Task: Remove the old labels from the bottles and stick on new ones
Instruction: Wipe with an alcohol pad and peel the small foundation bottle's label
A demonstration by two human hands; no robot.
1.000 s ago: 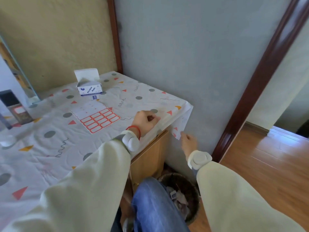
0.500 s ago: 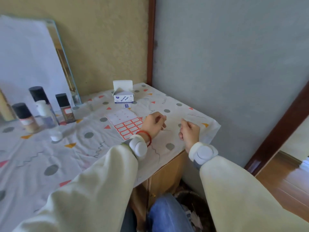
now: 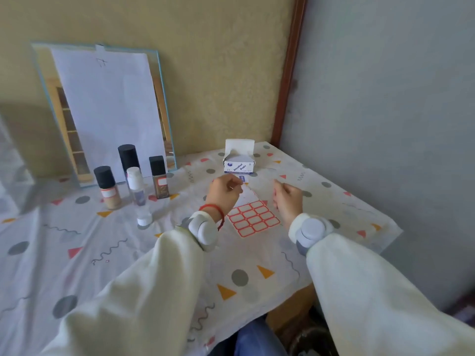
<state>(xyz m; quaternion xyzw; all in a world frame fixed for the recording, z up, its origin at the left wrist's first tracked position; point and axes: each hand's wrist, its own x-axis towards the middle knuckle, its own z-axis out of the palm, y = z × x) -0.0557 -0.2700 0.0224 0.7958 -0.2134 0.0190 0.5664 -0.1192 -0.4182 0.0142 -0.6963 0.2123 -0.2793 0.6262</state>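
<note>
Head view, left hand (image 3: 224, 193) covering label sheet (image 3: 253, 218) top, fingertips blurred

On my desk (image 3: 257, 286): patterned cloth (image 3: 84, 253) of grey dots, orange triangles, squiggles; box of alcohol pads (image 3: 239, 164), flap raised, near the far edge; mirror (image 3: 102, 109) leaning on the wall, white paper sheet (image 3: 108, 111) taped over it.

My one head-worn camera looks forward and down, close over the table (image 3: 77, 253) toward the corner walls.
</note>
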